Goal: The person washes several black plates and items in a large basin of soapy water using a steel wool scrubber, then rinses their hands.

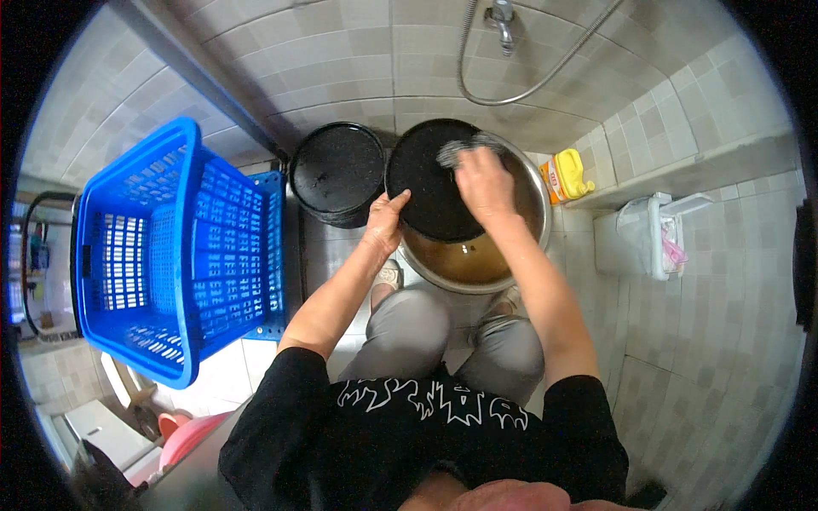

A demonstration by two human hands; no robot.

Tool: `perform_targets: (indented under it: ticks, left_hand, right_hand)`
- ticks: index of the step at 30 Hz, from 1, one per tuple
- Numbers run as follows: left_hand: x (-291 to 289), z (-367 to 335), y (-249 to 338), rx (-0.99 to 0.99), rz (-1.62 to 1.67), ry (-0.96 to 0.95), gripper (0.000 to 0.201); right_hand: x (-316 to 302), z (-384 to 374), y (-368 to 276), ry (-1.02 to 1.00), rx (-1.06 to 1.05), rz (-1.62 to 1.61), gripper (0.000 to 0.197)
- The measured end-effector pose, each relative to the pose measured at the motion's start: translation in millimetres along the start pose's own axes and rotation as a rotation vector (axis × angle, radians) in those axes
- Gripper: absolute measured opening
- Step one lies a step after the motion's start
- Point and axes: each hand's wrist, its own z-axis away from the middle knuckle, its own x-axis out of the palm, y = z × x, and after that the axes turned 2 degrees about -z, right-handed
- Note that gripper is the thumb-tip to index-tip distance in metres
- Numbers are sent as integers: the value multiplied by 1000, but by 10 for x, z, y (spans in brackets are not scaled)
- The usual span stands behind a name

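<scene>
A round black tray (424, 192) is held tilted over a wide metal basin (544, 223) with murky brown water in it. My left hand (387, 221) grips the tray's left rim, thumb on top. With my right hand (484, 183) I press a silvery scrubber, which looks like steel wool (450, 155), against the tray's upper right part; its fingers are curled round it. Just left of the basin stands a stack of similar round black trays (337, 170), the top one wet and shiny.
At the left a large blue plastic basket (192, 247) lies on its side. A yellow bottle (566, 177) stands right of the basin, by a low ledge. Farther right is a whitish bin (629, 240). A shower hose (516, 103) hangs from the tiled wall near a tap (504, 32).
</scene>
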Motion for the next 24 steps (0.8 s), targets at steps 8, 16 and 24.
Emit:
perform_targets:
  ticks: [8,16,24]
  left_hand:
    - [196,-375,-568,-281,-159,-16,12]
    - [-96,-878,-1234,-558,-365,288,20]
    - [-418,-1110,-1453,-499,-928,-168,66]
  right_hand:
    - [971,185,890,-147,-92,57,16]
    - [1605,1327,1894,-625,351,118,16]
    - [1997,1684,1931,-714,453,153,12]
